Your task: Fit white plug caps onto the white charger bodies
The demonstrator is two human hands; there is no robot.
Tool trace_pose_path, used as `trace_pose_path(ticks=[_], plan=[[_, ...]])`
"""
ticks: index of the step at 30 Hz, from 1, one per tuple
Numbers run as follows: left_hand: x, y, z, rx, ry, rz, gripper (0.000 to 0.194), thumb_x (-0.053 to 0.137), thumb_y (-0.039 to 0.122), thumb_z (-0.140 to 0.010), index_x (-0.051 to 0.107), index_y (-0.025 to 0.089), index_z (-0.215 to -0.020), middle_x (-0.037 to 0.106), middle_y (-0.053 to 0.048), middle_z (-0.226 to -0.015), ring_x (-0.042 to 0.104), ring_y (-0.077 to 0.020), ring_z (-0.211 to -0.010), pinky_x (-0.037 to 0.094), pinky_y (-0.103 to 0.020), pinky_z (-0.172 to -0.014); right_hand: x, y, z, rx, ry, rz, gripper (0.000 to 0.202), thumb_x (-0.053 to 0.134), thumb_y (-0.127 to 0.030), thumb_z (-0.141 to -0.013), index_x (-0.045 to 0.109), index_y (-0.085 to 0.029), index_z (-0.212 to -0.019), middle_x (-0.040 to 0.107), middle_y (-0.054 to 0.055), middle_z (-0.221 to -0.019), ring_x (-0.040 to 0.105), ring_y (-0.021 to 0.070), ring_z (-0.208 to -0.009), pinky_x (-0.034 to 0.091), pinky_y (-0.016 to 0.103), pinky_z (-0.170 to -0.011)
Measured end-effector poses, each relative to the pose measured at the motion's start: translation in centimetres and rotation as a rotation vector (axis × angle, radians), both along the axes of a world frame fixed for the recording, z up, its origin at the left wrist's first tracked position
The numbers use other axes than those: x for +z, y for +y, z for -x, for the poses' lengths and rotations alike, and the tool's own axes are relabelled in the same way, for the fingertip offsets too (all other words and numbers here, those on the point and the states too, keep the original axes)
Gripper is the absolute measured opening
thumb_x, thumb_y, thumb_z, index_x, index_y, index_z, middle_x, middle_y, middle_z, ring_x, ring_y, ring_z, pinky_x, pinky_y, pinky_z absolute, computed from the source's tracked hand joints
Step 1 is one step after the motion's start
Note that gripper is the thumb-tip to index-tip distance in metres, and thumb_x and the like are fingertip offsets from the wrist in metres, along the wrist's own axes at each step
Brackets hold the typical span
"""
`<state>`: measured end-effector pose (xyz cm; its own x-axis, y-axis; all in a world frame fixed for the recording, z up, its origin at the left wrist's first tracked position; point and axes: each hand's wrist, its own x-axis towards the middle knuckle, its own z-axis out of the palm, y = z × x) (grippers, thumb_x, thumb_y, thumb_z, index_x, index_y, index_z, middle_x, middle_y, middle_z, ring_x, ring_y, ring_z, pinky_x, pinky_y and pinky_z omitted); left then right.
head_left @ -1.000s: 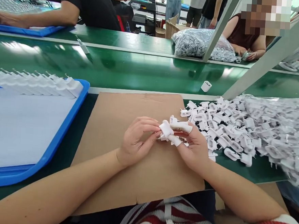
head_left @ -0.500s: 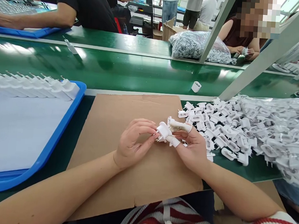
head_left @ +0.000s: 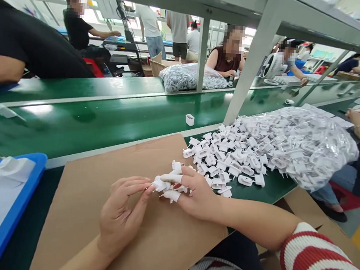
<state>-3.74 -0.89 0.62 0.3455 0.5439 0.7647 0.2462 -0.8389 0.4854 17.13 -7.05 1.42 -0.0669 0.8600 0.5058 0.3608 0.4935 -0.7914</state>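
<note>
My left hand (head_left: 123, 215) pinches one end of a small white plastic plug piece (head_left: 158, 185) between thumb and fingertips. On its other side my right hand (head_left: 198, 196), with white finger covers on thumb and index finger, grips the same piece. More white pieces (head_left: 176, 166) show around the right fingers; whether they are held or lie behind, I cannot tell. Both hands are over a brown cardboard sheet (head_left: 79, 210). Just beyond the right hand spreads a heap of similar white plug pieces (head_left: 234, 169).
A blue tray (head_left: 16, 206) with white paper and a row of white plugs is at left. A clear bag (head_left: 321, 149) of pieces lies at right. One white piece (head_left: 189, 119) sits on the green belt (head_left: 122, 122). A grey post (head_left: 249, 70) rises behind the heap. Co-workers sit opposite.
The view has swung to the right, so more of the bag and the co-workers shows and less of the tray. Both hands keep hold of the white plug piece.
</note>
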Motion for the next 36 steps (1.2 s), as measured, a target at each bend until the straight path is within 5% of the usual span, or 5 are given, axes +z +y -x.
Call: trace_pose_path(ticks=[16, 22, 26, 30, 36], plan=[[0.2, 0.1, 0.8, -0.154, 0.172, -0.106, 0.032, 0.064, 0.0, -0.089, 0.068, 0.023, -0.112, 0.073, -0.005, -0.101, 0.07, -0.0224, -0.099, 0.057, -0.039, -0.084, -0.7, 0.5, 0.3, -0.08, -0.242, -0.068, 0.008, 0.07, -0.024, -0.09, 0.071, -0.022, -0.098, 0.065, 0.004, -0.091, 0.064, 0.0186, -0.087, 0.054, 0.03, -0.079], [1.3, 1.3, 0.3, 0.135, 0.066, 0.142, 0.009, 0.062, 0.03, -0.097, 0.07, 0.029, -0.092, 0.073, -0.002, -0.092, 0.07, -0.0268, -0.092, 0.056, -0.046, -0.085, -0.1, 0.4, 0.3, -0.132, -0.295, -0.081, 0.011, 0.071, -0.025, -0.088, 0.068, -0.021, -0.099, 0.063, 0.004, -0.088, 0.06, 0.0189, -0.083, 0.052, 0.03, -0.075], [3.1, 4.6, -1.3, 0.556, 0.25, 0.411, 0.034, 0.062, 0.058, -0.092, 0.071, 0.027, -0.082, 0.074, -0.001, -0.089, 0.069, -0.0278, -0.085, 0.056, -0.045, -0.081, 0.5, -0.6, 0.4, -0.077, -0.329, -0.113, 0.017, 0.068, -0.022, -0.086, 0.069, -0.02, -0.103, 0.064, 0.004, -0.091, 0.058, 0.0197, -0.083, 0.051, 0.031, -0.076], [3.5, 10.5, -4.5, 0.462, 0.171, 0.545, 0.04, 0.066, 0.055, -0.089, 0.07, 0.024, -0.114, 0.074, -0.006, -0.116, 0.07, -0.026, -0.102, 0.056, -0.038, -0.089, 0.8, -1.3, 0.4, -0.009, -0.321, -0.109, 0.016, 0.067, -0.014, -0.081, 0.069, -0.021, -0.096, 0.064, 0.004, -0.09, 0.055, 0.0202, -0.084, 0.049, 0.033, -0.079], [0.5, 19.4, -10.0, 0.437, 0.243, 0.633, 0.076, 0.081, 0.058, -0.077, 0.057, 0.016, -0.137, 0.062, -0.015, -0.142, 0.064, -0.03, -0.122, 0.054, -0.04, -0.1, 0.6, -1.1, 0.4, 0.031, -0.289, -0.07, 0.02, 0.071, -0.015, -0.08, 0.068, -0.022, -0.098, 0.064, 0.003, -0.091, 0.055, 0.0197, -0.085, 0.049, 0.033, -0.081]])
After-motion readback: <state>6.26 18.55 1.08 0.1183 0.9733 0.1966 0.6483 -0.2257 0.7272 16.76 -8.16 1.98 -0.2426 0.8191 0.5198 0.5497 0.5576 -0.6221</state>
